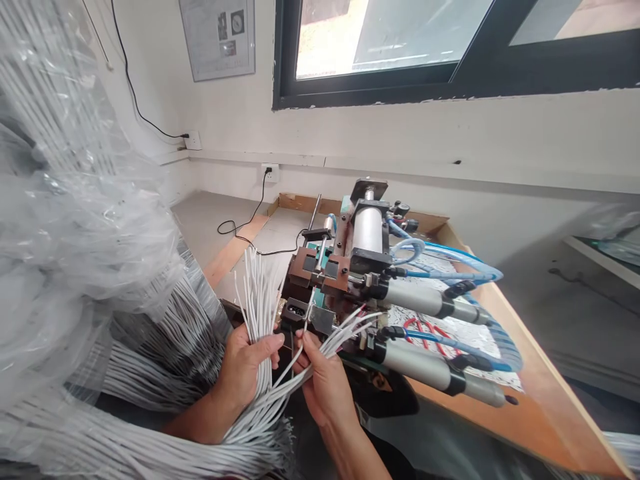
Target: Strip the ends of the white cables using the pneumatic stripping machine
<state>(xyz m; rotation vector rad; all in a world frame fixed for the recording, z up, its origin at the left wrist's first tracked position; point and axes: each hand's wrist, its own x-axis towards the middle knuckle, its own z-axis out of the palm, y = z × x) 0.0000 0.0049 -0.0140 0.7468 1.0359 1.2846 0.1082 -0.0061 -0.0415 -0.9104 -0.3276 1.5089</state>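
My left hand [249,360] is closed round a bundle of thin white cables [259,293], whose ends fan upward. My right hand [323,377] pinches one white cable between thumb and fingertips, its end pointing into the machine's front opening. More white cables [345,333] lie across that hand and stick out to the right. Just ahead stands a pneumatic machine [370,230] with metal cylinders, brown clamp blocks [334,273] and blue air hoses [450,257]. The fingertips of my right hand are close to its front; whether they touch it I cannot tell.
Many grey-white cables [150,437], partly under clear plastic wrap [90,247], are heaped on the left. The machine stands on a wooden-edged table [545,417] with cable scraps [445,327] behind it. A black cord [263,200] runs from a wall socket. Above is a window [390,40].
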